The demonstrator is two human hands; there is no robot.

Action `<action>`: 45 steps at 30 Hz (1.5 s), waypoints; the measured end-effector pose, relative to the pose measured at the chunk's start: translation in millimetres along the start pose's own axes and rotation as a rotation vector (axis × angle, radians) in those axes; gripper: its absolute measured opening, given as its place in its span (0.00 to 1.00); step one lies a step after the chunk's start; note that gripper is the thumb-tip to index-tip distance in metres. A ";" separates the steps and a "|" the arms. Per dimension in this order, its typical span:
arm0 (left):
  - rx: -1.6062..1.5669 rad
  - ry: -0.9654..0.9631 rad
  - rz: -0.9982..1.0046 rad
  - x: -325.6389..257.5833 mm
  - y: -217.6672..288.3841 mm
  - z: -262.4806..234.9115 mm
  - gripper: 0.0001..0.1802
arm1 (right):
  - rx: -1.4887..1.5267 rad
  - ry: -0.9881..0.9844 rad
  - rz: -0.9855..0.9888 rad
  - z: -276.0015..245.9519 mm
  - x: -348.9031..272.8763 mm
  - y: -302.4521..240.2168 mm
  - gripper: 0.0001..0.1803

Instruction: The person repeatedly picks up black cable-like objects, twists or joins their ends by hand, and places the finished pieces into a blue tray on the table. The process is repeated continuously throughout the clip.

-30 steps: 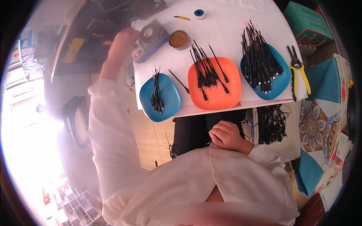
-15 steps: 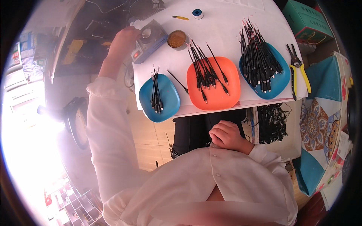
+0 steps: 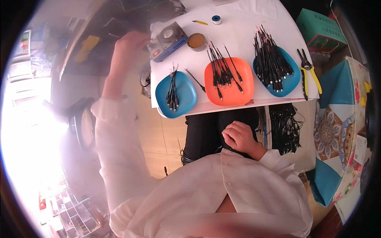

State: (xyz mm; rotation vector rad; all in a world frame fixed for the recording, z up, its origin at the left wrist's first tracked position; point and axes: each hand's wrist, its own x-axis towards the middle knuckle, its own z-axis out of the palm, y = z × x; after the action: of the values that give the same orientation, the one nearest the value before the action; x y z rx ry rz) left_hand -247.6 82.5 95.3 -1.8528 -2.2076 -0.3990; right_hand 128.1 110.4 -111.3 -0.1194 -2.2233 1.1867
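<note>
My left hand [image 3: 134,43] is beside the left end of a small grey-and-blue heating unit [image 3: 176,44], which has a round top and a glowing red switch. Haze and motion smear its fingers, so their grip is unclear. Low over my dark trousers rests my right hand [image 3: 239,137], fingers curled in, nothing visible in it. Short black cables with bared wire ends lie on an orange plate [image 3: 229,99]. More cables fill a right-hand blue plate [image 3: 286,88], and a few sit on a left-hand blue plate [image 3: 186,101]. One single cable [image 3: 195,80] lies between plates.
Behind the plates are a round tin [image 3: 197,41] of amber material, a wire spool [image 3: 216,20] and a yellow cutter knife [image 3: 200,22]. Yellow-handled pliers [image 3: 308,75] lie at the table's right. A green box [image 3: 320,29] stands beyond. Bundled black cables [image 3: 283,129] hang below the table edge.
My left hand has drawn off to the left of the heating unit, where its fingers were at the unit's edge. The whole view has shifted slightly. My right hand stays on my lap.
</note>
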 end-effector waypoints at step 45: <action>-1.241 -0.193 -0.938 -234.3 166.0 14.7 0.14 | -0.787 -0.484 1.344 -166.2 -172.2 161.5 0.12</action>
State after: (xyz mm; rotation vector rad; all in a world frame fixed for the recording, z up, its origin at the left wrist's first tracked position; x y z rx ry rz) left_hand -43.7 -101.3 10.0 -0.8858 -3.1613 -2.2016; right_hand 327.6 266.8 -249.6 -2.0646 -2.9238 0.7756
